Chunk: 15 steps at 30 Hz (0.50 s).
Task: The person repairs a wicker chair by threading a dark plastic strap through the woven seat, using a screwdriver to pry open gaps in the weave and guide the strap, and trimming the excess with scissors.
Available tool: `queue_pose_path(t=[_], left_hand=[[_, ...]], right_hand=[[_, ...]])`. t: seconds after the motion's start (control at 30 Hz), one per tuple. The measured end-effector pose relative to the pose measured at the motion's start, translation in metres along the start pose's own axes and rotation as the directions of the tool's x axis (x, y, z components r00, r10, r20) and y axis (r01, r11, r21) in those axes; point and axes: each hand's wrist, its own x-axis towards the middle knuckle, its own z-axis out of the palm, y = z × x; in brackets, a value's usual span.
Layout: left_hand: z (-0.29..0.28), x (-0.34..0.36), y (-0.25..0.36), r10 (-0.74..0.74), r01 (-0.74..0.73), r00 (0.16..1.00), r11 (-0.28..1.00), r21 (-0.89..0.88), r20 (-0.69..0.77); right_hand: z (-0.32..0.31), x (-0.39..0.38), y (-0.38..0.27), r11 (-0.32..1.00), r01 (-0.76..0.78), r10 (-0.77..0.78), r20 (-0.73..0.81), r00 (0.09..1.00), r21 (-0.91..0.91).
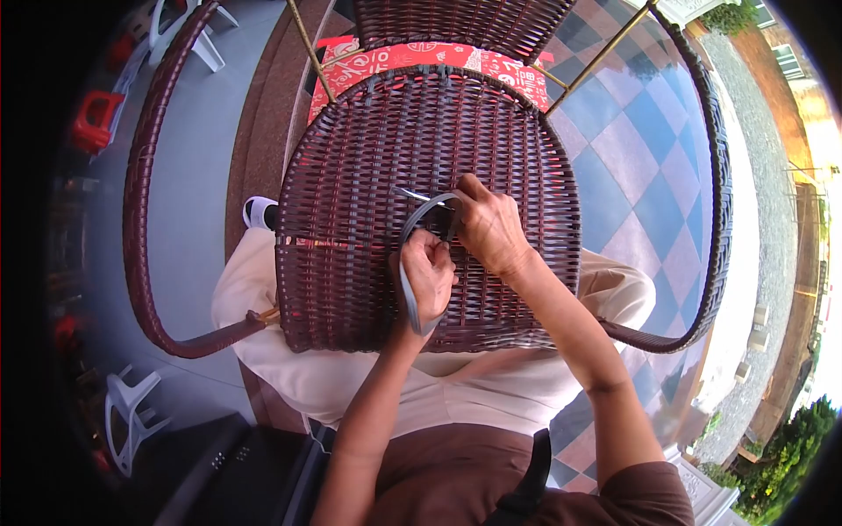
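A chair with a woven brown wicker seat lies across my lap. A flat grey weaving strip loops round the outside of my left hand and runs up to my right hand. My left fingers are pinched together low over the seat's middle, close to the right fingertips; what they hold is too small to make out. The right hand is closed on the strip's upper end. A thin metal tool points left from beside the right fingers; its other end is hidden there.
Curved wicker armrests rise on both sides, and the chair's backrest is at the far end. Red patterned material shows beneath. A step edge runs along the left; tiled floor lies right. White plastic stools stand left.
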Motion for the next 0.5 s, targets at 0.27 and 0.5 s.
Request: queue_pose_path(t=[0.27, 0.5], left_hand=[[-0.004, 0.004, -0.006, 0.487, -0.472, 0.868, 0.869, 0.147, -0.092], [0.001, 0.005, -0.006, 0.195, -0.195, 0.978, 0.981, 0.002, -0.079]], right_hand=[[0.003, 0.010, -0.007, 0.997, 0.044, -0.040, 0.068, 0.997, -0.067], [0.003, 0.010, -0.001, 0.976, 0.137, -0.115, 0.128, 0.985, -0.172]])
